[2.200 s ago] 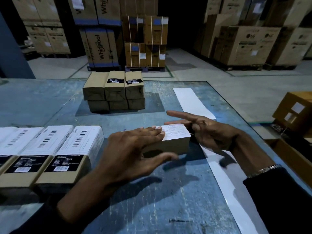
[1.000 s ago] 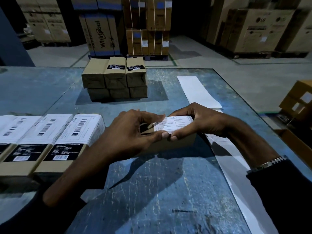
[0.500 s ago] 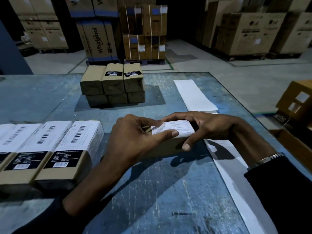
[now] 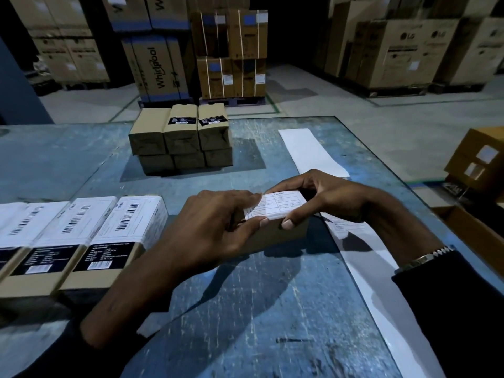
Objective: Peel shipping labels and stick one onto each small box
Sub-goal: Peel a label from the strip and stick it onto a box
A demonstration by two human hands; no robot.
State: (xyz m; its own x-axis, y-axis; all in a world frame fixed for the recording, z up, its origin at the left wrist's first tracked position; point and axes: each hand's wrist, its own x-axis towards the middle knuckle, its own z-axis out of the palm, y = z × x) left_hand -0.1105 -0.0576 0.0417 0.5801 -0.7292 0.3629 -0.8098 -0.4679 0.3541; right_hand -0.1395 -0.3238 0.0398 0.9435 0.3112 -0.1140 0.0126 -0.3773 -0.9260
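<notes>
Nearest, on the scratched blue metal table [image 4: 245,309], a long white strip of label backing paper [image 4: 381,301] runs up the right side, probably kept there for easy reach. Just beyond, both hands close on the small brown cardboard box [image 4: 275,236] standing on the table. The left hand [image 4: 212,227] curls round its left end, thumb against the front edge and fingers over the top. The right hand [image 4: 327,200] pinches the right end between thumb and fingers. Together they seem to press the white printed shipping label [image 4: 275,204] down flat on the lid, steadying the box. To the left, a row of labelled brown boxes [image 4: 81,236] lies side by side, apparently finished. Farther back, a stack of plain brown boxes [image 4: 180,140] waits, near a loose white paper sheet [image 4: 311,151].
</notes>
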